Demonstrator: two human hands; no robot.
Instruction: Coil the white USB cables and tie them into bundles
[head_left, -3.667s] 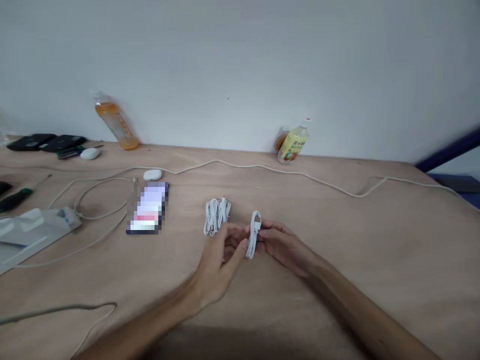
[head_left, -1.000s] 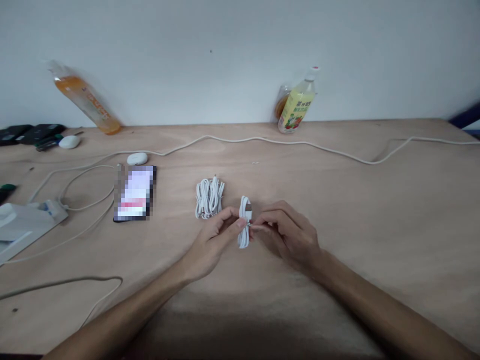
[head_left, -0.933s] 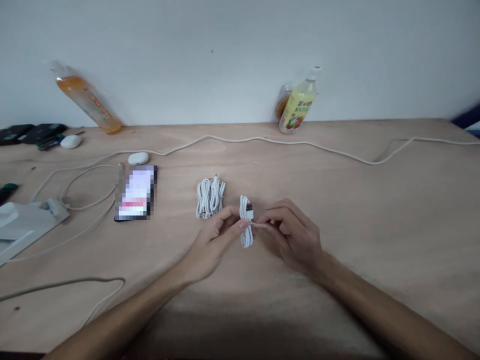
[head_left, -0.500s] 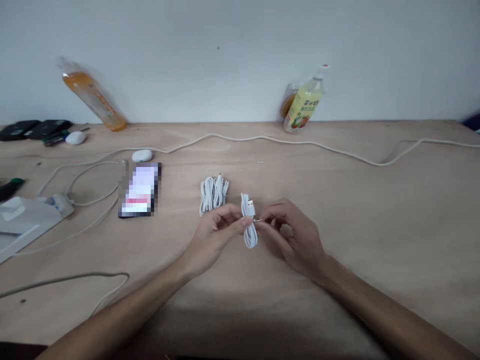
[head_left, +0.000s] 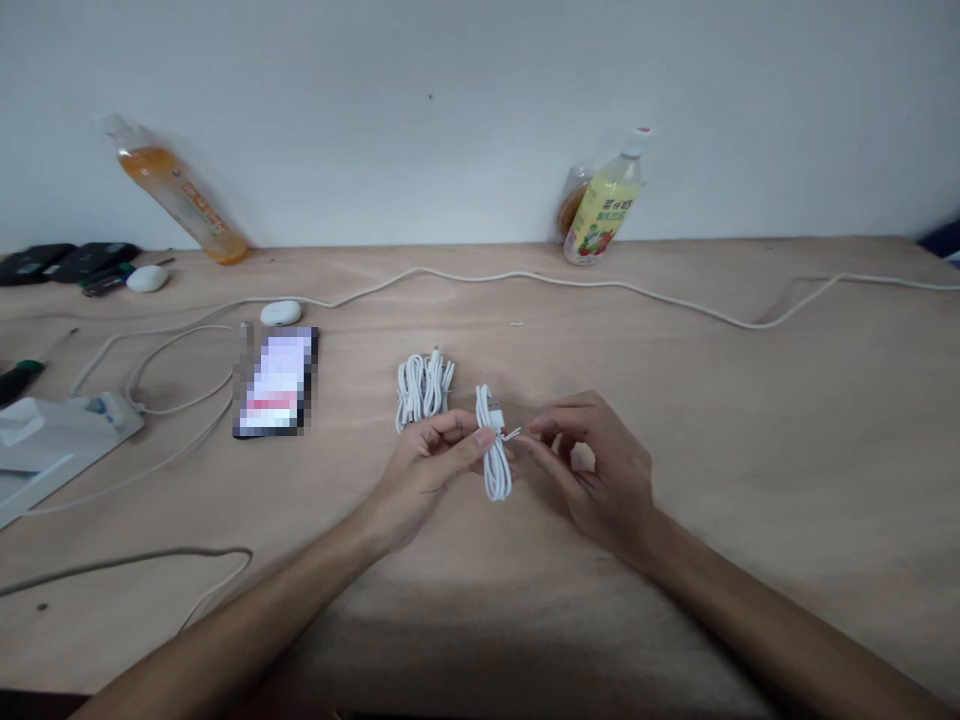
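Observation:
A coiled white cable (head_left: 496, 472) with a USB plug is pinched in my left hand (head_left: 427, 462), above the table. A thin white twist tie (head_left: 512, 435) circles the coil's middle, its ends sticking out to the right. My right hand (head_left: 592, 455) is just right of the tie ends, thumb and fingers curled towards each other; a small gap shows between it and the tie, and whether its fingertips hold anything is too small to tell. Behind my left hand lie more bundled white cables (head_left: 424, 385) on the table.
On the left are a phone (head_left: 276, 385), a white earbud case (head_left: 280, 313), a white power strip (head_left: 67, 440) and loose cords. An orange drink bottle (head_left: 184, 205) and a yellow-labelled bottle (head_left: 606, 210) lean on the wall. A long white cord (head_left: 555, 282) crosses the table's back.
My right hand has moved slightly right, off the tie's ends, which now stick out free. My left hand still holds the coil, which has shifted a little left in view.

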